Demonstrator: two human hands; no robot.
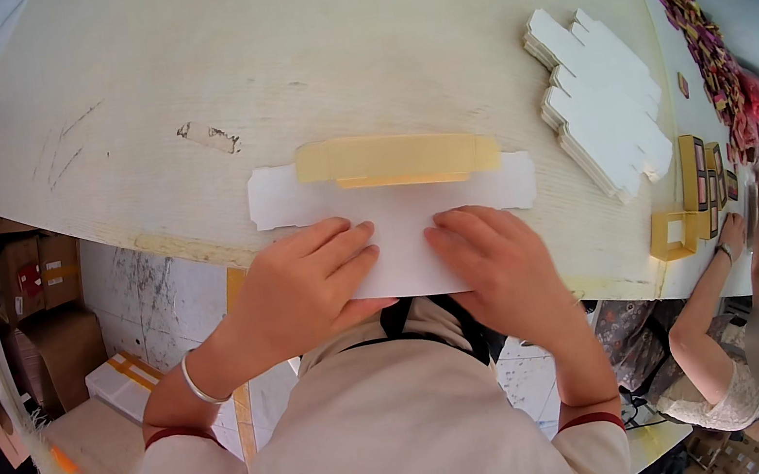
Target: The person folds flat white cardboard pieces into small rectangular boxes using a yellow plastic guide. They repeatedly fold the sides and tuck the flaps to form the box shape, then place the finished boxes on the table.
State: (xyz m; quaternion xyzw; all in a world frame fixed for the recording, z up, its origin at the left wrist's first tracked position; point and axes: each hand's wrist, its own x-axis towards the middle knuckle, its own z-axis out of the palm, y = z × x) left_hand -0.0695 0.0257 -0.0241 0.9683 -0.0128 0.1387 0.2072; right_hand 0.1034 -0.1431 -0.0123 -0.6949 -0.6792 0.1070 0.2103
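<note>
A flat cardboard box blank (411,252), white on the face toward me, lies at the near edge of the table in front of my body. Along its far side stands a folded-up yellow flap (397,158), and white tabs stick out to the left and right. My left hand (311,272) grips the blank's near left part, fingers on top and thumb by the near edge. On the opposite side my right hand (501,263) holds it with bent fingers on the white face; its thumb is hidden.
A stack of white box blanks (603,101) lies to the right. Beyond it are yellow boxes (694,175), an open yellow box (674,235) and a heap of small dark red pieces (710,50). A co-worker (711,354) reaches in at right. Brown cartons (42,278) stand at left.
</note>
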